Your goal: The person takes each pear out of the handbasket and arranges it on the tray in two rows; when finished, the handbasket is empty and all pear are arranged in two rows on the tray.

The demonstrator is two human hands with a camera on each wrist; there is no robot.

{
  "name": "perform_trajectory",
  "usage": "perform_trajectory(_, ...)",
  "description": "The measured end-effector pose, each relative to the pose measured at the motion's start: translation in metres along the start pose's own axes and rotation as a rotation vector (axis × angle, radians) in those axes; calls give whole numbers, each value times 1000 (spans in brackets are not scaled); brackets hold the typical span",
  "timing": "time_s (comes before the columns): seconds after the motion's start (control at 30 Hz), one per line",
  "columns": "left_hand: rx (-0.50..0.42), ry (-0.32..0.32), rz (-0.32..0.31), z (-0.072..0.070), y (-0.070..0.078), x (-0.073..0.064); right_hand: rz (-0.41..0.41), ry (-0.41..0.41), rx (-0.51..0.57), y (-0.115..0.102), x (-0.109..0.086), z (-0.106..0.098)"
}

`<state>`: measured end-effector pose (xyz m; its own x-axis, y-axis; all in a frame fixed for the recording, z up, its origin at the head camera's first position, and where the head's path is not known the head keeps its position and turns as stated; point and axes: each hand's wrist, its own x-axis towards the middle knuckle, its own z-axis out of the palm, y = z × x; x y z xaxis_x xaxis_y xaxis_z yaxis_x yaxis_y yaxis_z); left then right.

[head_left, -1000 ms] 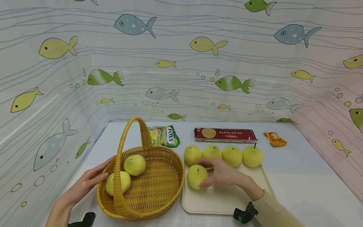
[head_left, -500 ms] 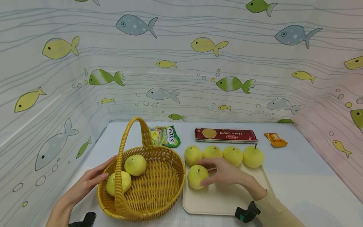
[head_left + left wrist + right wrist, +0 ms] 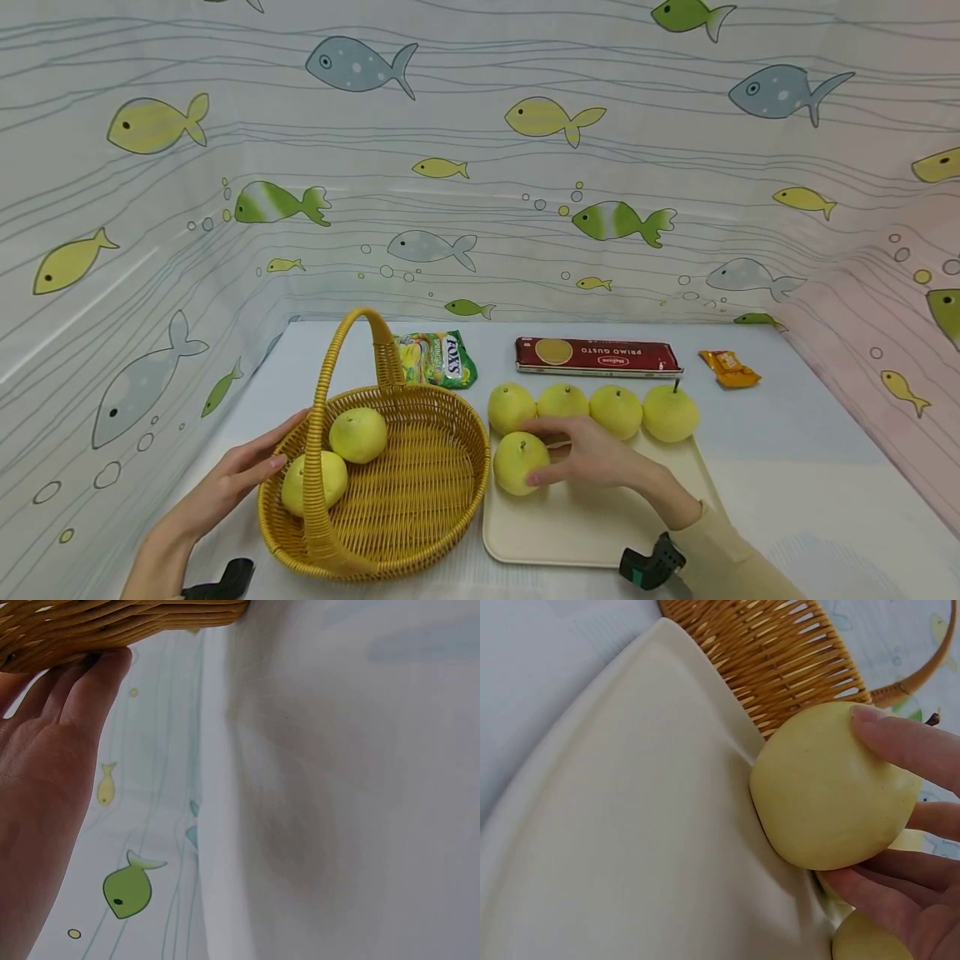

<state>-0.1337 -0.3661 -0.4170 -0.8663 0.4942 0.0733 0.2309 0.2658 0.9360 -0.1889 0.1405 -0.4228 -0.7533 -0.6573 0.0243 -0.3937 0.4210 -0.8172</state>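
Observation:
My right hand [image 3: 588,454] grips a round yellow pear [image 3: 520,463] between thumb and fingers, at the left side of a cream tray [image 3: 555,533]. In the right wrist view the same pear [image 3: 829,787] shows the thumb on one side and fingers on the other. Behind it, several more pears [image 3: 617,412] stand in a row along the tray's back. My left hand [image 3: 228,483] rests against the left side of a wicker basket [image 3: 408,492], its fingers fairly straight; the left wrist view shows fingertips touching the wicker [image 3: 150,619]. Two pears [image 3: 357,435] lie inside the basket's left part.
The basket's tall handle [image 3: 322,417] arches over its left part. Behind the basket lies a green candy bag [image 3: 438,358]. A red biscuit pack [image 3: 597,357] and a small orange packet [image 3: 729,368] lie at the back. Fish-patterned sheeting [image 3: 480,192] encloses the white table [image 3: 795,467].
The pear in my right hand has shifted very slightly left and away from me. My left hand, the basket and the other pears look the same.

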Motion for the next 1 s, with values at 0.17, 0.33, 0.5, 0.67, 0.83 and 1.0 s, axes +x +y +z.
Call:
perform_trajectory(0.17,-13,-7,7,0,-1,0,4,-4,18,0,1,1)
perform_trajectory(0.33,-16,-9,13,0,-2,-1,6,13,-4,-1,1,1)
perform_trajectory(0.5,-17,-9,14,-1,-2,0,-8,46,-15,-2,0,0)
perform_trajectory(0.67,-32,-15,22,-1,-2,1,-9,63,19,-4,-1,0)
perform_trajectory(0.83,-22,-9,17,0,-1,1,-13,91,-15,-6,-2,0)
perform_trajectory(1.0,-20,-9,10,0,-1,0,-21,106,-51,-7,-2,-1)
